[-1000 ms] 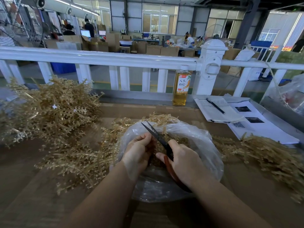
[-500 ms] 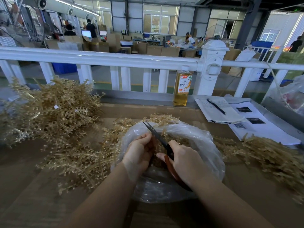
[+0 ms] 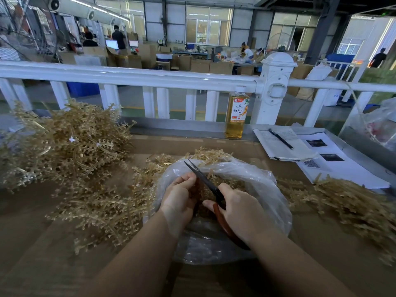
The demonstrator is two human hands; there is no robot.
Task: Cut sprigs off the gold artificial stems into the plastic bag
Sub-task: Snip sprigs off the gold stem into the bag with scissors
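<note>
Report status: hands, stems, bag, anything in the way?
Right hand grips scissors, blades nearly closed over plastic bag. Left hand pinches a gold stem at the blades. Uncut stems piled left. Nothing blocking the bag mouth.

Both forearms extended, converging; left hand [image 3: 180, 200] fingers pinched together; right hand [image 3: 240, 211] curled, gripping.

A crinkled clear plastic bag [image 3: 263, 196] sits open on the brown counter [image 3: 32, 243], holding cut gold sprigs [image 3: 231, 183]. Tangled gold artificial stems lie heaped at the far left [image 3: 64, 144], spread just left of the bag [image 3: 102, 206], and piled to its right [image 3: 347, 202]. Dark-bladed scissors with red-brown handles [image 3: 205, 181] angle over the bag's mouth.
</note>
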